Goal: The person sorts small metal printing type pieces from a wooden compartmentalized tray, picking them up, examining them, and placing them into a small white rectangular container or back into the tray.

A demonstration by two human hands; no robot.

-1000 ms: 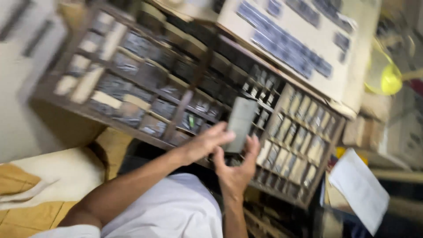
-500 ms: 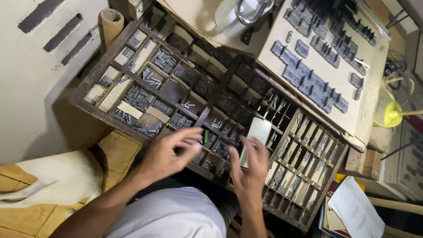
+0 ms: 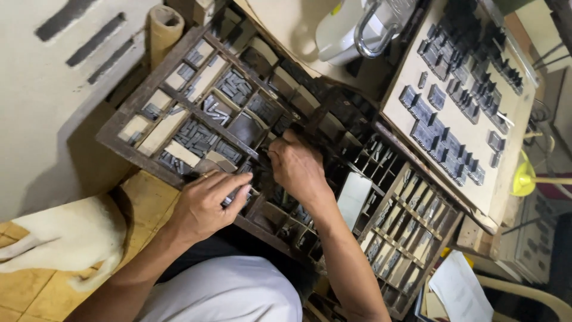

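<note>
Both hands down in the type case

The left hand [image 3: 205,203] lies palm down over the near edge of the wooden type case [image 3: 128,116], fingers curled and pressed together around a small clutch of metal type [image 3: 238,194] that shows just under the fingertips; a ring sits on one finger. The forearm runs back toward the white shirt [image 3: 232,295], elbow bent.

The right hand [image 3: 298,170] reaches further in, knuckles up and wrist bent, fingertips dipped into a dark compartment near the middle of the case. Whether it pinches anything there I cannot tell. The two hands are near each other, not touching.

A pale flat card [image 3: 353,200] rests in the case just right of the right forearm. Beyond the case a light board [image 3: 518,143] carries rows of dark blocks [image 3: 447,137]. A white animal [image 3: 65,238] lies on the floor to the left
</note>
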